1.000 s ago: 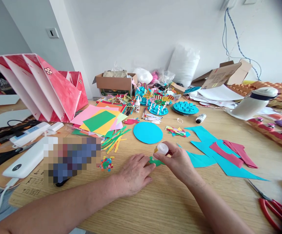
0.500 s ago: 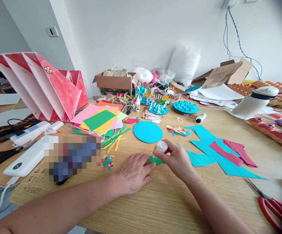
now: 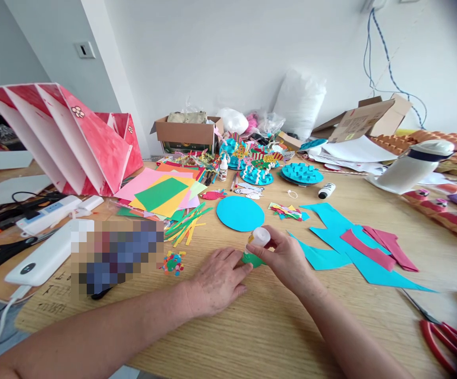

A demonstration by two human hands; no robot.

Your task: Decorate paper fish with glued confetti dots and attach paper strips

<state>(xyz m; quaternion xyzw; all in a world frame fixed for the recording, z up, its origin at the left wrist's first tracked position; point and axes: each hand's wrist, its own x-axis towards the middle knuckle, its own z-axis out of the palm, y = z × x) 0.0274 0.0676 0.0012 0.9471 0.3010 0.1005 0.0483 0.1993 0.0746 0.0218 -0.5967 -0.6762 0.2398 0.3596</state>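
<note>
My right hand [image 3: 288, 253] is closed around a small white glue bottle [image 3: 259, 236]. The bottle is tipped with its nozzle end down, over a small green paper piece [image 3: 253, 259] on the table. My left hand [image 3: 219, 279] lies flat beside it, fingers stretched out, their tips at the left edge of the green piece. Part of the green piece is hidden under my fingers. Just beyond both hands lies a blue paper circle [image 3: 240, 213]. Left of my left hand is a little heap of coloured paper dots [image 3: 172, 263].
Blue paper offcuts [image 3: 325, 257] and red-handled scissors [image 3: 441, 337] lie to the right. Coloured paper sheets [image 3: 161, 196] and thin paper strips [image 3: 189, 223] are at the left, near a white power bank [image 3: 50, 252]. Decorated blue discs [image 3: 300, 173] and a cardboard box [image 3: 187, 131] stand behind.
The glue bottle has shifted very slightly to the left and down in my right hand, over the green paper. My left hand stays in place.
</note>
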